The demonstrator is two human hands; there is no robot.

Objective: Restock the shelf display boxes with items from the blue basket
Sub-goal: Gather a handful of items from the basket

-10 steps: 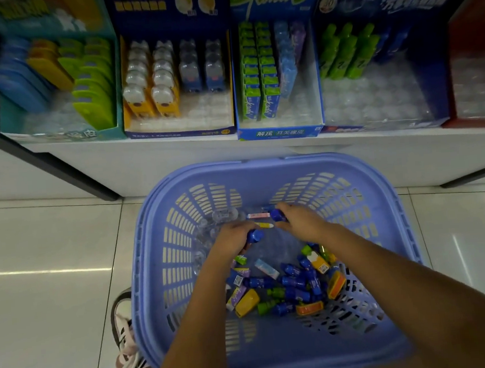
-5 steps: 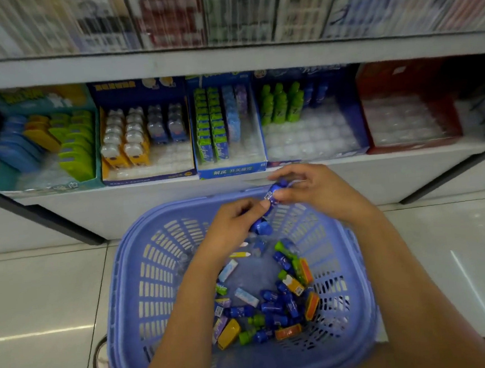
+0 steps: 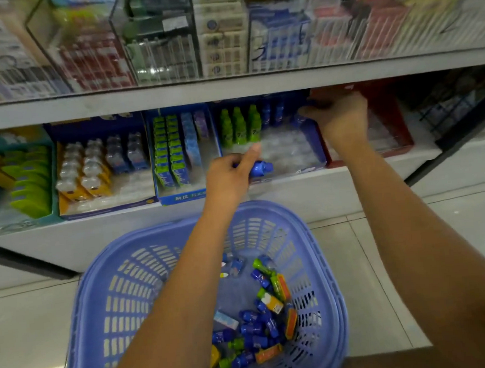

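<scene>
Left grip [image 3: 229, 176] pinches small blue bottle [image 3: 261, 168] — prob. light, stiff, slick plastic; hold mid-body. Right grip [image 3: 337, 118] in display box [image 3: 315, 141] — can't tell its hold.

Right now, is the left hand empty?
No, the left hand grips a small blue bottle, held in front of the blue display box on the shelf.

A small blue bottle [image 3: 261, 168] lies sideways, pinched in the left fingers [image 3: 234, 162]. Just beyond them stands the blue box [image 3: 315, 146], its clear tray holding three upright green bottles [image 3: 239, 126] and blue ones at the back, near the right fingers [image 3: 314, 110]. Below both, the basket [image 3: 104, 282] holds loose items [image 3: 263, 321].
</scene>
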